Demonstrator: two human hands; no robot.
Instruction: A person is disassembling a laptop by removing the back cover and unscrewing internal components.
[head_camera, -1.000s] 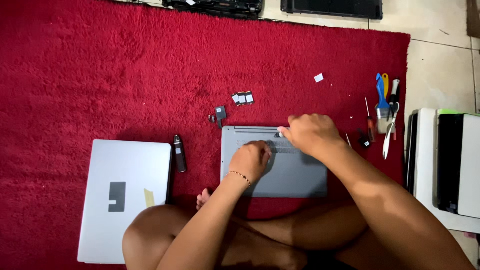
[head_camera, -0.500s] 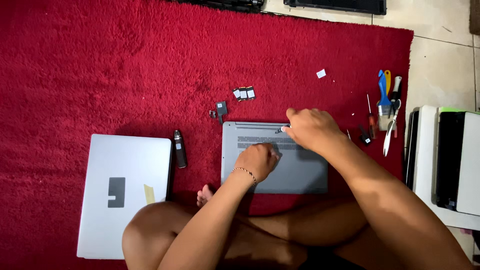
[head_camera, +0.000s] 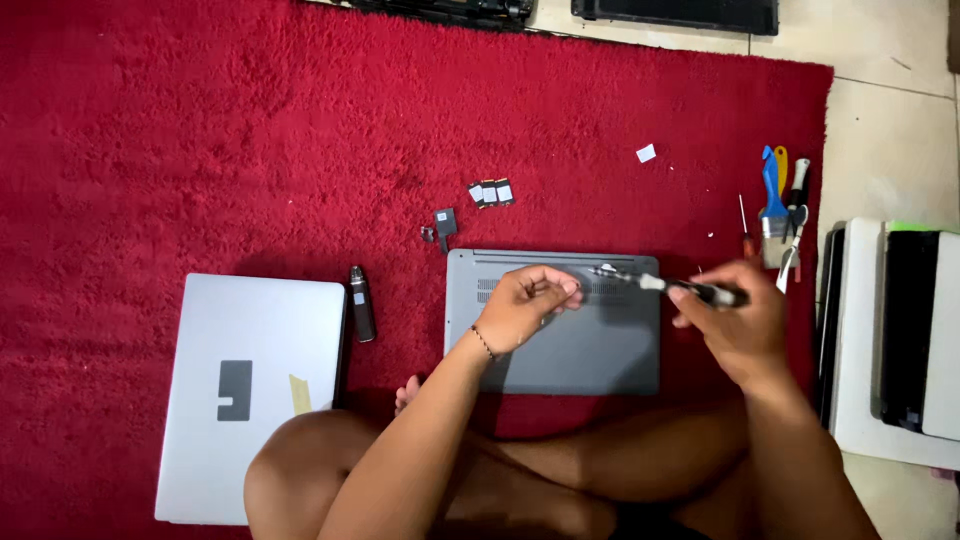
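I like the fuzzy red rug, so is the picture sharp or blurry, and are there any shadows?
Head view: mostly sharp, the red rug fibres show clearly; the screwdriver in the right hand is slightly smeared; soft, even light, with only faint shadows beside the grey laptop and under the left hand; no glare.

Far of grey laptop (head_camera: 560, 345): three small chips (head_camera: 490, 192) and a dark bracket (head_camera: 445, 222) lie on the red rug (head_camera: 200, 130).
Left gap: dark cylinder (head_camera: 361, 303) sits between it and the silver laptop (head_camera: 250, 390).
Right: tool cluster (head_camera: 782, 215), stacked laptops (head_camera: 900, 330).
Far left: open rug.
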